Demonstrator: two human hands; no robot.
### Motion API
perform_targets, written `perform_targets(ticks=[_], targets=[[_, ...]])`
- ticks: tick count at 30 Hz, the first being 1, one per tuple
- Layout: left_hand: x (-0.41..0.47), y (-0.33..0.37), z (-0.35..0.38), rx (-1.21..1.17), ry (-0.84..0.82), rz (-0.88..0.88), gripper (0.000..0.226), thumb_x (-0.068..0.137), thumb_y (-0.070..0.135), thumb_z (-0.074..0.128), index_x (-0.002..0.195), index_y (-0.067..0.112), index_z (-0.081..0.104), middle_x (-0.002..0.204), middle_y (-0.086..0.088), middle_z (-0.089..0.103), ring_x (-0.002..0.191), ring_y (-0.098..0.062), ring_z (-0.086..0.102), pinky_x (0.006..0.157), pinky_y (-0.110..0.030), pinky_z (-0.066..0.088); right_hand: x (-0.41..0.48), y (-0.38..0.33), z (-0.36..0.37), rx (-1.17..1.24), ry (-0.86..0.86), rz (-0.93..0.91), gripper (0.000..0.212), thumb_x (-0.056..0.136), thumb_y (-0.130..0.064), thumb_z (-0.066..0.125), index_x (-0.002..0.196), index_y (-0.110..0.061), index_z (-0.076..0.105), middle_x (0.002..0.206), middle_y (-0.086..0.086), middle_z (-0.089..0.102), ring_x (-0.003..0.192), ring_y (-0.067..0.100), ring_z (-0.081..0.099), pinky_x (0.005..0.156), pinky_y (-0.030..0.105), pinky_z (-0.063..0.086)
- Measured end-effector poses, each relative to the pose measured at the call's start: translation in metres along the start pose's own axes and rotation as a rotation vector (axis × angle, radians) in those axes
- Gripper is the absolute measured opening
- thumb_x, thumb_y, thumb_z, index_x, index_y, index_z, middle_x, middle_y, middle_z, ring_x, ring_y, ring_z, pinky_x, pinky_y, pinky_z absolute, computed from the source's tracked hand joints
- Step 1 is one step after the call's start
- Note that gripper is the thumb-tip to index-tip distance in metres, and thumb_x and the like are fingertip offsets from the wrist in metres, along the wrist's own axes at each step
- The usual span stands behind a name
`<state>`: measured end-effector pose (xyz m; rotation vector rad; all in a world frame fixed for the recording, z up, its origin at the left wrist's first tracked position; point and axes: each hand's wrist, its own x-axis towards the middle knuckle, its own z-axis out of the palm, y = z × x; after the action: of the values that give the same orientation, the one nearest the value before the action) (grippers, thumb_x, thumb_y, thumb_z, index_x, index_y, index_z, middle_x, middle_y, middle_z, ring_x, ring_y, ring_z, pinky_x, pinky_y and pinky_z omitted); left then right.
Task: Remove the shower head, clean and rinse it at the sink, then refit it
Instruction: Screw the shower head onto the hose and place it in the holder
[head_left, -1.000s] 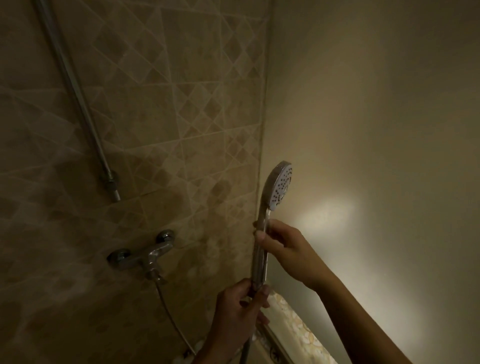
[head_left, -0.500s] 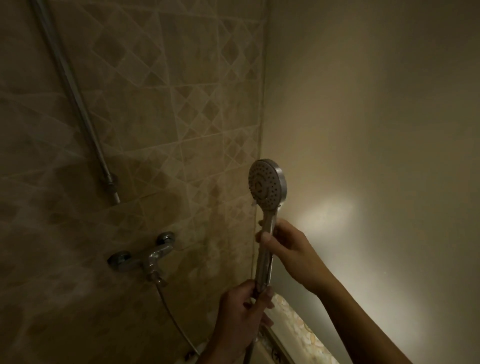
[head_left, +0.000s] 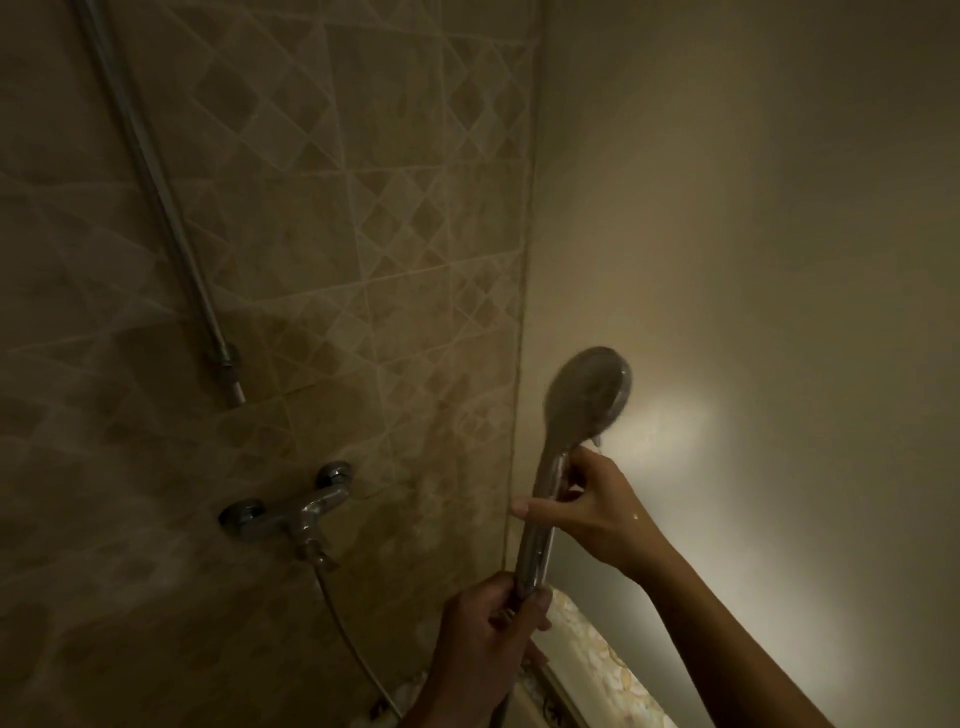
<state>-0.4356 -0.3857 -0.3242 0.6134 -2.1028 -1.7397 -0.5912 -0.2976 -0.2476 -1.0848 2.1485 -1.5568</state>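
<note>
The shower head (head_left: 587, 395) stands upright in front of the corner where the tiled wall (head_left: 363, 234) meets the plain wall (head_left: 753, 260); it is blurred, and its rounded back faces the camera. The right hand (head_left: 597, 512) grips the handle just below the head, fingers curled round it, with one digit sticking out straight to the left past the handle. The left hand (head_left: 483, 644) is closed round the handle's bottom end, where the hose (head_left: 343, 634) joins; the joint itself is hidden by the fingers. The hose runs down from the tap (head_left: 291, 512) on the tiled wall; a metal rail (head_left: 156, 192) slants above the tap.
</note>
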Motion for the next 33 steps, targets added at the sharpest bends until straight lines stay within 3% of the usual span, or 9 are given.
perform_targets(ticks=[5,10,13,18,20,23,26,30,33], targets=[[0.001,-0.003,-0.002,0.011,-0.015,-0.014,0.013,0.093,0.035,0.068,0.085,0.027,0.073,0.076,0.0,0.077,0.054,-0.022,0.072,0.057,-0.029,0.055,-0.004,-0.003,0.0,0.012,-0.083,0.025,0.046,0.075,-0.058,0.076,0.106,-0.024,0.066,0.103,-0.005,0.075,0.098,0.01,0.072,0.088,0.035,0.061],[0.002,-0.004,-0.003,0.029,0.02,-0.028,0.018,0.093,0.036,0.069,0.077,0.028,0.072,0.076,0.003,0.078,0.057,-0.023,0.074,0.056,-0.03,0.054,-0.005,-0.001,-0.012,0.415,-0.343,0.222,0.044,0.101,-0.031,0.062,0.141,-0.02,0.05,0.135,0.001,0.071,0.125,0.018,0.068,0.105,0.037,0.056],[0.003,-0.004,-0.003,0.043,0.006,-0.021,0.019,0.087,0.046,0.069,0.079,0.029,0.073,0.076,0.004,0.078,0.058,-0.02,0.074,0.058,-0.033,0.056,-0.004,0.001,-0.012,0.398,-0.317,0.176,0.03,0.103,-0.016,0.059,0.133,-0.012,0.057,0.121,0.009,0.077,0.117,0.023,0.072,0.1,0.037,0.058],[0.006,-0.005,0.0,0.032,-0.008,-0.033,0.016,0.083,0.048,0.069,0.084,0.032,0.074,0.075,0.003,0.078,0.055,-0.019,0.073,0.059,-0.032,0.057,0.001,0.0,-0.002,0.048,-0.016,0.052,0.052,0.071,-0.058,0.085,0.087,-0.014,0.061,0.068,-0.011,0.055,0.064,0.009,0.052,0.063,0.036,0.046],[0.007,-0.006,0.002,0.016,0.001,-0.031,0.011,0.09,0.036,0.071,0.083,0.028,0.073,0.075,0.002,0.078,0.053,-0.019,0.072,0.058,-0.032,0.057,-0.001,-0.002,0.002,0.015,-0.04,-0.024,0.045,0.081,-0.06,0.075,0.089,-0.017,0.062,0.073,-0.006,0.058,0.068,0.011,0.056,0.068,0.038,0.05],[0.009,-0.005,0.002,0.008,0.019,-0.034,0.013,0.093,0.033,0.07,0.085,0.023,0.074,0.075,0.003,0.077,0.052,-0.019,0.072,0.059,-0.033,0.059,-0.001,-0.008,-0.001,0.209,-0.204,0.066,0.038,0.098,-0.042,0.064,0.123,-0.014,0.064,0.111,0.002,0.076,0.105,0.015,0.073,0.094,0.038,0.058],[0.008,-0.003,0.001,-0.032,0.03,-0.066,0.011,0.092,0.033,0.072,0.086,0.024,0.075,0.075,0.003,0.078,0.054,-0.019,0.073,0.06,-0.034,0.06,-0.003,-0.006,-0.012,0.332,-0.353,0.074,0.042,0.099,-0.015,0.06,0.141,-0.015,0.056,0.134,0.006,0.07,0.129,0.019,0.065,0.108,0.038,0.054],[0.008,-0.002,0.002,-0.038,0.027,-0.084,0.013,0.092,0.032,0.072,0.086,0.02,0.074,0.075,0.003,0.078,0.055,-0.02,0.073,0.059,-0.033,0.058,0.0,-0.005,-0.01,0.275,-0.282,0.048,0.031,0.094,-0.002,0.069,0.125,-0.004,0.064,0.11,0.017,0.074,0.109,0.027,0.072,0.1,0.036,0.058],[0.006,-0.002,0.003,-0.041,0.01,-0.08,0.013,0.093,0.029,0.071,0.087,0.019,0.075,0.074,0.001,0.078,0.053,-0.02,0.072,0.059,-0.034,0.058,0.005,-0.004,-0.002,0.061,-0.121,0.058,0.048,0.075,-0.034,0.089,0.112,-0.014,0.066,0.101,0.01,0.072,0.094,0.027,0.072,0.088,0.039,0.062]])
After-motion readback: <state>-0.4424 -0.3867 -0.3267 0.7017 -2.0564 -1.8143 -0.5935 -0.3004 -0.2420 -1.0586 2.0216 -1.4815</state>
